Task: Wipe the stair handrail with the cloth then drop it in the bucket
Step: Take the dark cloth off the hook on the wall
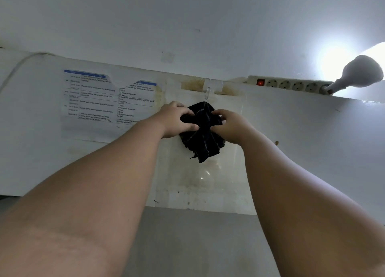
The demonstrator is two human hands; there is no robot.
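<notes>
A dark cloth with thin pale stripes [203, 139] hangs bunched against a white wall, just below a clear plastic hook [208, 92]. My left hand [177, 120] grips the cloth's upper left side. My right hand [231, 127] pinches its upper right side. Both arms reach up and forward from the bottom of the view. Whether the cloth's top still touches the hook I cannot tell. No handrail or bucket is in view.
A printed schedule sheet [104, 97] is stuck to the wall at the left. A white power strip [291, 85] with a lit red switch runs along the ledge at upper right, with a bright lamp bulb [360, 72] plugged in.
</notes>
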